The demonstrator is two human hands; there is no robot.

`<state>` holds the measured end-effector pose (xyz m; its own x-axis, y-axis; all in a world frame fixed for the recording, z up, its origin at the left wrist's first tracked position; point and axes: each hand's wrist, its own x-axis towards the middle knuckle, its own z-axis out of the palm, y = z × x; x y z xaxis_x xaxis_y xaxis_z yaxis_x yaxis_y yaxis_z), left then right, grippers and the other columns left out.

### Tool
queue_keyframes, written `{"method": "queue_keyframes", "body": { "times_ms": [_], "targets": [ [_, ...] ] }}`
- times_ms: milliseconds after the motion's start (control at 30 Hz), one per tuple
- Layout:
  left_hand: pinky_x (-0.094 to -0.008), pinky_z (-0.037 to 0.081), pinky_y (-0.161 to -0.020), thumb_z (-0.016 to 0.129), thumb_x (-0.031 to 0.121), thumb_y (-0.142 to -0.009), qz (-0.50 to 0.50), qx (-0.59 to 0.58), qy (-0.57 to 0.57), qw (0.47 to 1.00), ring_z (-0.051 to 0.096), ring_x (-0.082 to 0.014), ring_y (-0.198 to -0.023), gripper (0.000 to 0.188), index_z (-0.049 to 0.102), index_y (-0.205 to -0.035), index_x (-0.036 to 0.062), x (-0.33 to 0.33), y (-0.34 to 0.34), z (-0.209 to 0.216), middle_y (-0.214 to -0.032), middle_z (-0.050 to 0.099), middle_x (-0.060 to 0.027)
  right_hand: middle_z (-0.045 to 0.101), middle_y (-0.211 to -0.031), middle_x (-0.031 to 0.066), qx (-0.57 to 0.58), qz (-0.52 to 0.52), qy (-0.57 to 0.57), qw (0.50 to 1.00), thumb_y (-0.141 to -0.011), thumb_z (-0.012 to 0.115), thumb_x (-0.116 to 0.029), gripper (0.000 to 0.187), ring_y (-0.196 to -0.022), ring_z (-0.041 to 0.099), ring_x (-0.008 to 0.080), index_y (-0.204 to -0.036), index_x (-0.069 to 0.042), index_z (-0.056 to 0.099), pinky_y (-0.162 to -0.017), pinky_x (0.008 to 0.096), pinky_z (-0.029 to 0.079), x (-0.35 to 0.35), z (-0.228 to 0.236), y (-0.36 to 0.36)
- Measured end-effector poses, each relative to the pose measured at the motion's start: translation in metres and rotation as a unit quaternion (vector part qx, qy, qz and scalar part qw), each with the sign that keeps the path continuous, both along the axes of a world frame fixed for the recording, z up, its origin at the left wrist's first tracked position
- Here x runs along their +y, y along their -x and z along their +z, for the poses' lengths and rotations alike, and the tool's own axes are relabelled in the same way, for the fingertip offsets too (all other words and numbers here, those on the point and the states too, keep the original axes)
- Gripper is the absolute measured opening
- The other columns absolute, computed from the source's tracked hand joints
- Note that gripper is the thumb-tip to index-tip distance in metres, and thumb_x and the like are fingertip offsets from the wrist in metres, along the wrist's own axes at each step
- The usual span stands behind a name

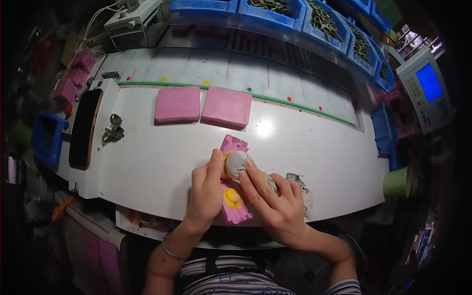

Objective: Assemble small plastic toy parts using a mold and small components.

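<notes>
A pink rubber-like mould block with yellow patches lies spread apart in front of me. One part shows beyond my hands and another nearer to me, with a yellow knob-like shape in the nearer part. My left hand is closed on the mould's left side, thumb raised; its other fingers are partly hidden. A rounded grey-white cloth pouch sits over the mould's middle. My right hand grips this pouch, fingertips pressed on its top. Just right of that hand, a crumpled pale cloth lies on the table.
Two pink blocks rest on the white table further back. At left are small dark-green pieces and a phone. Blue bins of green pieces stand behind. A control box with a blue screen and a green cup are at right.
</notes>
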<state>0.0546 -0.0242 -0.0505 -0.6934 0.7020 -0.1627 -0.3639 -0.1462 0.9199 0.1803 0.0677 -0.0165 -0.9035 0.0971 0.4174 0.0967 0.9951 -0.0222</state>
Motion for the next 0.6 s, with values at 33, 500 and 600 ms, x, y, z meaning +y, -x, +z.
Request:
{"method": "queue_keyframes", "body": {
  "times_ms": [33,500,600],
  "targets": [
    [-0.0276,0.053,-0.06,0.026,0.04,-0.101,-0.01,-0.042,0.002,0.999,0.063,-0.0182,-0.063,0.058,0.059,-0.097,-0.0078,-0.002,0.0,0.001,-0.078,0.064,-0.015,0.053,-0.131,0.0033,-0.014,0.001,0.033,0.999,-0.073,0.059,-0.012,0.05,-0.086,0.052,0.0202,-0.123,-0.01,0.058,-0.075,0.0295,0.038,0.002,0.003,0.0],
    [-0.0299,0.053,-0.072,0.024,0.04,-0.101,-0.042,-0.124,0.017,0.991,0.064,-0.0201,-0.078,0.058,0.056,-0.102,-0.0085,0.001,-0.001,0.01,-0.086,0.064,-0.0166,0.053,-0.132,0.0027,-0.001,-0.012,-0.016,1.0,-0.076,0.054,-0.012,0.048,-0.083,0.05,0.0189,-0.123,-0.01,0.058,-0.074,0.0284,0.036,0.005,0.003,0.005],
    [-0.0294,0.053,-0.057,0.028,0.04,-0.101,-0.005,-0.133,-0.004,0.991,0.063,-0.019,-0.062,0.056,0.058,-0.099,-0.0067,0.004,-0.004,0.0,-0.084,0.063,-0.0133,0.054,-0.13,0.0093,-0.014,0.007,0.022,1.0,-0.068,0.06,-0.003,0.052,-0.084,0.053,0.0218,-0.12,-0.006,0.058,-0.078,0.0296,0.037,0.005,0.009,0.005]
  ]
}}
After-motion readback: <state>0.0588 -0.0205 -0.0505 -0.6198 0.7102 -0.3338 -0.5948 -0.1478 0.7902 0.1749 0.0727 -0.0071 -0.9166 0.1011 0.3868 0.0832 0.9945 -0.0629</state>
